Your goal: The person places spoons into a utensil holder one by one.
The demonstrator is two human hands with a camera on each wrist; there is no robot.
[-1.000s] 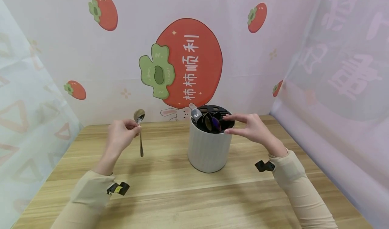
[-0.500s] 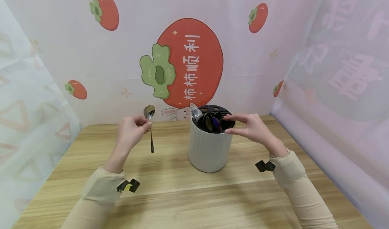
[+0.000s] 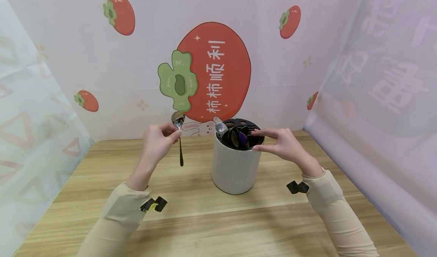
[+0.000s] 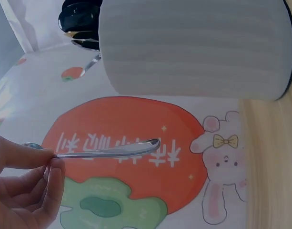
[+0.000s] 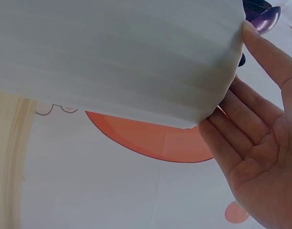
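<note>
My left hand (image 3: 157,141) pinches a metal spoon (image 3: 178,117) near its neck, between thumb and fingers. The bowl points up and the handle hangs down over the table, left of a white ribbed utensil holder (image 3: 235,171). In the left wrist view the spoon's handle (image 4: 112,152) sticks out past the fingertips. My right hand (image 3: 281,145) rests at the holder's right rim, fingers extended and thumb apart from them. In the right wrist view the thumb (image 5: 267,50) touches the rim, while the other fingertips are partly hidden behind the wall.
Several spoons (image 3: 235,136), dark and silver, stand in the holder with their bowls up. A black insert (image 3: 240,121) with holes sits in its top. Printed cloth (image 3: 136,60) hangs behind and beside the wooden table (image 3: 205,226).
My left hand has moved right and slightly up with the spoon, closer to the holder. My right hand and the holder have stayed in place.
</note>
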